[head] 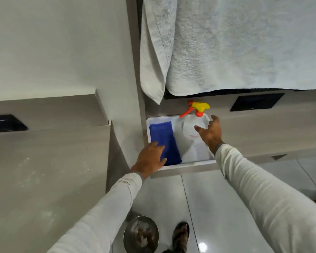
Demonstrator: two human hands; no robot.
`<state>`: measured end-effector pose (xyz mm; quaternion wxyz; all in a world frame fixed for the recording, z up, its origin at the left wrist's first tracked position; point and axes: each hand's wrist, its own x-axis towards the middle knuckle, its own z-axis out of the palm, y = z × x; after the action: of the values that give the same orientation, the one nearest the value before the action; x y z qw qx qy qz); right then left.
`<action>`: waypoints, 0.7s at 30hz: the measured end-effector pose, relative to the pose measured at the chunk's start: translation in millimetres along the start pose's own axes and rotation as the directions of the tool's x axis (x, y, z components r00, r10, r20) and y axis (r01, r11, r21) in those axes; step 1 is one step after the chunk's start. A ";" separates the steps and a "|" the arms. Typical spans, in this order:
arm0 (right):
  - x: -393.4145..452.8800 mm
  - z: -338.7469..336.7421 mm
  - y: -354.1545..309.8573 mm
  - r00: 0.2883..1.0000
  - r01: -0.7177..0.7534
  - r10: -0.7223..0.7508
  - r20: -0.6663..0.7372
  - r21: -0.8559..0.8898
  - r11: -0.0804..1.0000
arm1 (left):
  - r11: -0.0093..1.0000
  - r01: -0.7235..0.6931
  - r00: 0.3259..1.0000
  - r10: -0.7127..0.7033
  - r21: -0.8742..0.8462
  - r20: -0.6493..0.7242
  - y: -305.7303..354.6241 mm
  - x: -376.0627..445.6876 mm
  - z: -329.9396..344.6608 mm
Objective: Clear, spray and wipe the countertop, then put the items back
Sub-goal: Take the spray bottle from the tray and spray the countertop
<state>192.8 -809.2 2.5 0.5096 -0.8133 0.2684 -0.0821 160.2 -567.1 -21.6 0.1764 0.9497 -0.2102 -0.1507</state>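
Grey bench point(44, 179) at left, bare and speckled with crumbs; beyond its corner, a white plastic tub point(188, 164) on a lower ledge under hanging towels point(235, 42). Left hand point(150, 157) spread flat, fingers resting on a folded blue cloth point(163, 137) inside the tub, gripping nothing yet. Right hand point(211, 134) open, reaching beside the clear spray bottle point(192, 128), apparently gathering cleaning supplies.

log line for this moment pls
phase: fetching supplies | left hand: open, on blue cloth in white bin | right hand: open, at spray bottle, not gripping | countertop: not yet wiped
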 end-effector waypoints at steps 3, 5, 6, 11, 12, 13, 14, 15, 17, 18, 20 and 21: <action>36.1 6.7 0.7 0.993 0.117 -0.113 0.045 -0.086 0.989 | 0.980 -0.064 0.997 0.071 0.187 -0.031 -5.7 9.1 10.3; 53.1 9.9 4.5 0.981 0.184 -0.176 0.076 -0.127 0.975 | 0.960 -0.098 0.993 0.113 0.264 -0.043 -10.0 14.8 16.2; 56.3 11.3 8.1 0.978 0.205 -0.195 0.079 -0.138 0.969 | 0.950 -0.104 0.991 0.123 0.296 -0.044 -12.2 15.7 19.2; 27.8 4.9 21.5 0.859 0.510 -0.489 0.151 -0.179 0.841 | 0.853 -0.081 0.989 0.132 0.515 -0.065 -8.2 14.9 30.7; 19.2 0.9 20.7 0.815 0.579 -0.551 0.179 -0.220 0.785 | 0.853 -0.076 0.987 0.138 0.516 -0.084 -5.6 15.6 29.2; 10.4 -2.7 19.5 0.776 0.631 -0.594 0.212 -0.264 0.730 | 0.862 -0.068 0.982 0.145 0.503 -0.117 -4.3 17.1 27.6; 0.9 -6.0 17.6 0.738 0.674 -0.631 0.239 -0.293 0.678 | 0.878 -0.057 0.976 0.149 0.475 -0.160 -3.3 16.3 25.5; -8.7 -9.0 15.2 0.708 0.705 -0.657 0.258 -0.308 0.639 | 0.901 -0.047 0.966 0.151 0.430 -0.210 -3.1 14.1 23.8; -27.6 -10.7 9.6 0.667 0.741 -0.693 0.273 -0.335 0.581 | 0.969 -0.030 0.934 0.114 0.244 -0.338 -5.9 2.0 19.7; -36.9 -9.6 4.8 0.650 0.751 -0.713 0.263 -0.362 0.552 | 0.995 -0.026 0.918 0.062 0.096 -0.391 -4.9 -8.7 13.9; -55.4 -7.3 -12.4 0.610 0.767 -0.767 0.198 -0.391 0.509 | 0.972 -0.025 0.888 -0.087 -0.235 -0.452 0.4 -34.3 -2.6; -64.8 -5.5 -24.8 0.600 0.774 -0.781 0.172 -0.370 0.513 | 0.918 -0.013 0.888 -0.171 -0.395 -0.426 4.1 -45.1 -11.6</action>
<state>144.8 -771.5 35.7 0.2347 -0.9331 -0.1087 -0.2500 123.9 -547.0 0.0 0.3981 0.9125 -0.0897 0.0287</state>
